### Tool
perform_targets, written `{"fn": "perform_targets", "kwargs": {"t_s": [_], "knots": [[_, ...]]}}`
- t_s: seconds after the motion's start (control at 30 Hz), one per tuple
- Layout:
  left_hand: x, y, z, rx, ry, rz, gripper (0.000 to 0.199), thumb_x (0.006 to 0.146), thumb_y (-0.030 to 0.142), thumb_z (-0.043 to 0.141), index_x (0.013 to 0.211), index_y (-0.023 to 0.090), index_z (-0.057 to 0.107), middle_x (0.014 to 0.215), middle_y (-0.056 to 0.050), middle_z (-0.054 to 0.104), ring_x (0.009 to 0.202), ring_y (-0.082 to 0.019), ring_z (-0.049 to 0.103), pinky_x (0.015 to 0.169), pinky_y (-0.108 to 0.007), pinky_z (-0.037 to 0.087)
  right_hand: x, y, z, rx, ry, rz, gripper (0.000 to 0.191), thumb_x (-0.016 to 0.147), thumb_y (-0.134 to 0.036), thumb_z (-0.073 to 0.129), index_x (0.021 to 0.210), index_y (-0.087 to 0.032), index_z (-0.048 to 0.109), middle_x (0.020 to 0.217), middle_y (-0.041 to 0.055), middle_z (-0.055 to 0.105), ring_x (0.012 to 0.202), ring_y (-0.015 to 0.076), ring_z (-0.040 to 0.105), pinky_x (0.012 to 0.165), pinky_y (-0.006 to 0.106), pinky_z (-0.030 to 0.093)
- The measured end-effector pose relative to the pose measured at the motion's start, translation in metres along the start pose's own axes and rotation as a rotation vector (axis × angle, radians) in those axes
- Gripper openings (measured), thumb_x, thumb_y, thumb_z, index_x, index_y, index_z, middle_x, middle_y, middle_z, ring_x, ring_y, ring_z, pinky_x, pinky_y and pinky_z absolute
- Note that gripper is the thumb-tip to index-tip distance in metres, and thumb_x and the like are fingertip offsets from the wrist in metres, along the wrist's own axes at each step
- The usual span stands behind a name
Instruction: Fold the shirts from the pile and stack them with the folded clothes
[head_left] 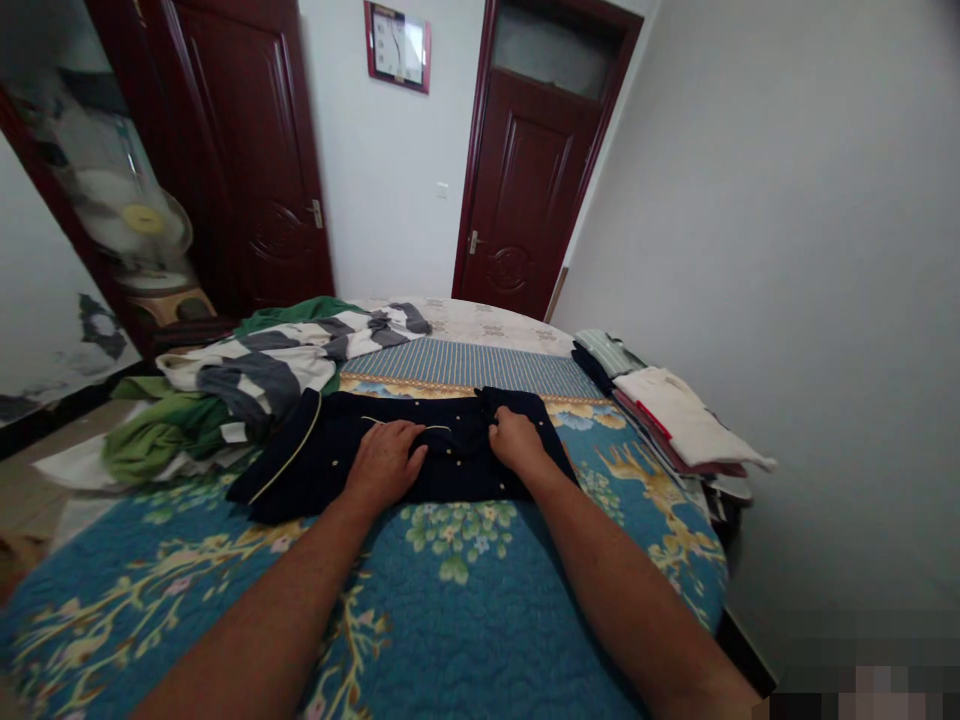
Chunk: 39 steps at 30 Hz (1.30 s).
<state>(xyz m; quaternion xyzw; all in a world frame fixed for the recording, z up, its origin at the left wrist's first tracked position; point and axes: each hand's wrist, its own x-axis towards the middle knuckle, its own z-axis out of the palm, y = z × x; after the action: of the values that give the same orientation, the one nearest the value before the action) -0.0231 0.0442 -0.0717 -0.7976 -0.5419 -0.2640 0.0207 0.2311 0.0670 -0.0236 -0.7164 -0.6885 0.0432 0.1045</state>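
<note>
A dark navy shirt [431, 480] with small pale dots and thin cream piping lies folded into a long flat strip across the bed. My left hand [384, 462] rests on its middle, palm down with the fingers stretched out over the cloth. Toward the shirt's right end, my right hand [516, 437] is closed, its curled fingers gripping the navy fabric. Part of the cloth under both hands is hidden. One line of piping runs along the left end, and a shorter one shows beside my left fingers.
A loose heap of clothes, with a grey-and-white striped garment [292, 350] and a green one [172, 430], lies on the left. Folded clothes [682, 415] are stacked at the right edge by the wall. A blue floral bedspread [480, 640] covers the bed.
</note>
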Motion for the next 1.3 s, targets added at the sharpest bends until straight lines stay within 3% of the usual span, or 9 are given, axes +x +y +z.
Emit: {"fn": "perform_targets", "kwargs": {"t_s": [0.43,0.57,0.63,0.73,0.8,0.93,1.03,1.13,1.3], "knots": [[-0.001,0.004,-0.002,-0.002,-0.003,-0.007,0.038,0.100,0.036,0.056,0.132,0.021,0.072,0.132,-0.012,0.073,0.124,-0.032,0.065,0.113,-0.049,0.045,-0.004,-0.004,0.009,0.120,0.046,-0.075,0.029,0.099,-0.030,0.059,0.118,-0.014,0.073,0.113,0.0171,0.078,0.111,0.0302,0.074,0.098,0.037,0.053],[-0.001,0.000,-0.001,-0.017,-0.013,-0.012,0.039,0.101,0.036,0.056,0.133,0.020,0.071,0.132,-0.013,0.073,0.124,-0.031,0.065,0.114,-0.050,0.044,0.004,0.020,-0.007,0.466,-0.141,-0.195,0.037,0.104,-0.044,0.051,0.116,-0.019,0.076,0.108,0.0095,0.080,0.082,0.0200,0.075,0.080,0.032,0.058],[-0.001,0.000,-0.001,-0.033,-0.001,-0.008,0.041,0.101,0.036,0.056,0.136,0.020,0.069,0.133,-0.013,0.072,0.125,-0.031,0.065,0.115,-0.051,0.044,0.010,0.044,-0.017,0.581,-0.083,-0.143,0.043,0.107,-0.040,0.039,0.127,-0.021,0.072,0.111,0.0069,0.080,0.070,0.0167,0.072,0.073,0.030,0.058],[-0.001,0.008,-0.005,-0.065,0.051,0.048,0.048,0.102,0.035,0.056,0.147,0.019,0.062,0.144,-0.015,0.067,0.135,-0.032,0.060,0.120,-0.053,0.041,0.017,0.078,-0.020,0.459,0.217,-0.014,0.044,0.103,-0.026,0.038,0.131,-0.016,0.070,0.121,0.0099,0.078,0.098,0.0194,0.074,0.095,0.032,0.056],[-0.002,0.023,-0.009,-0.086,0.070,0.144,0.052,0.103,0.034,0.055,0.154,0.020,0.057,0.155,-0.015,0.059,0.148,-0.032,0.050,0.126,-0.056,0.035,0.019,0.089,-0.012,0.307,0.303,-0.034,0.046,0.101,-0.021,0.040,0.135,-0.014,0.070,0.136,0.0127,0.073,0.127,0.0212,0.065,0.115,0.034,0.045],[-0.005,0.065,-0.008,-0.102,-0.026,0.382,0.062,0.103,0.036,0.059,0.163,0.032,0.047,0.172,-0.009,0.041,0.162,-0.033,0.030,0.130,-0.060,0.027,0.018,0.084,0.017,0.078,0.154,-0.157,0.053,0.105,-0.032,0.045,0.155,-0.016,0.057,0.163,0.0128,0.051,0.155,0.0282,0.039,0.129,0.046,0.027],[-0.009,0.088,0.001,-0.075,-0.189,0.451,0.068,0.099,0.043,0.066,0.163,0.038,0.046,0.174,-0.007,0.039,0.162,-0.035,0.029,0.130,-0.063,0.026,0.016,0.074,0.031,0.005,0.049,-0.144,0.056,0.109,-0.044,0.041,0.160,-0.024,0.051,0.171,0.0092,0.041,0.160,0.0348,0.027,0.129,0.059,0.021],[-0.011,0.096,0.008,-0.042,-0.314,0.434,0.062,0.101,0.050,0.062,0.160,0.037,0.051,0.169,-0.007,0.047,0.161,-0.036,0.032,0.129,-0.064,0.025,0.016,0.071,0.034,-0.005,0.021,-0.129,0.059,0.111,-0.050,0.035,0.163,-0.026,0.046,0.174,0.0086,0.035,0.162,0.0358,0.022,0.129,0.063,0.017],[-0.011,0.092,0.010,-0.046,-0.335,0.401,0.053,0.103,0.053,0.057,0.155,0.040,0.058,0.167,-0.007,0.050,0.161,-0.035,0.033,0.130,-0.063,0.025,0.022,0.072,0.032,0.028,-0.027,-0.104,0.066,0.110,-0.057,0.031,0.166,-0.025,0.041,0.177,0.0101,0.028,0.163,0.0359,0.019,0.129,0.064,0.016]]}}
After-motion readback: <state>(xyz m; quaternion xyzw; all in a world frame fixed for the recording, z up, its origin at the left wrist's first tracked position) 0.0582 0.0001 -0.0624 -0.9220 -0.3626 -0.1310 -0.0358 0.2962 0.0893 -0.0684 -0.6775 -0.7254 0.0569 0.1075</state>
